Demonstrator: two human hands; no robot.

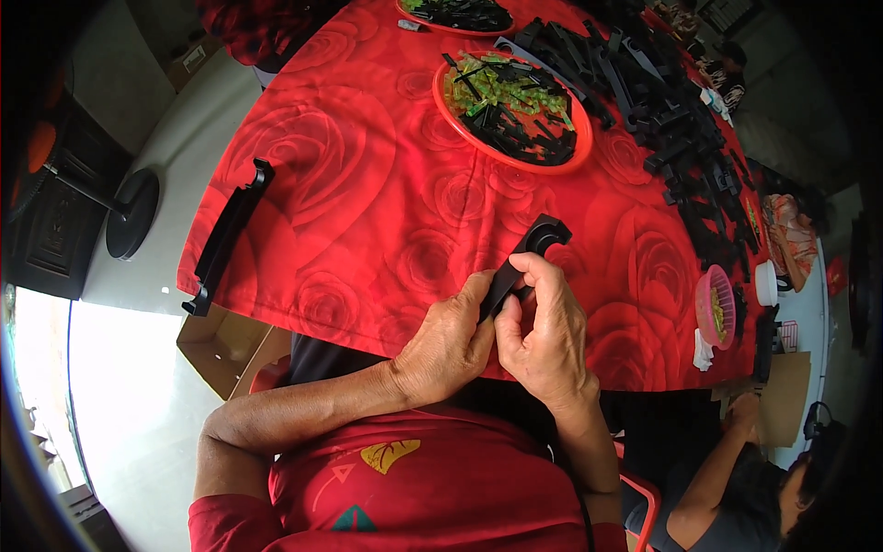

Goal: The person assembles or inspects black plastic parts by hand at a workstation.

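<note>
Between my two hands, above the near part of the table, is a long black plastic part [541,235] with a curved notch at its far end. My left hand [449,329] is closed round its near end. My right hand [549,333] pinches it around the middle, thumb and forefinger bent against its side. Fingers hide the near half of the part. A similar black plastic strip [228,237] with hooked ends lies alone near the table's left edge.
A red-rimmed plate [544,168] holds yellow-green and black small pieces; another plate [460,29] stands beyond. Many black parts [676,129] are heaped at right. A pink basket [706,308] sits near the right edge. A co-worker's arm [704,478] is at lower right. A cardboard box [221,348] stands below left.
</note>
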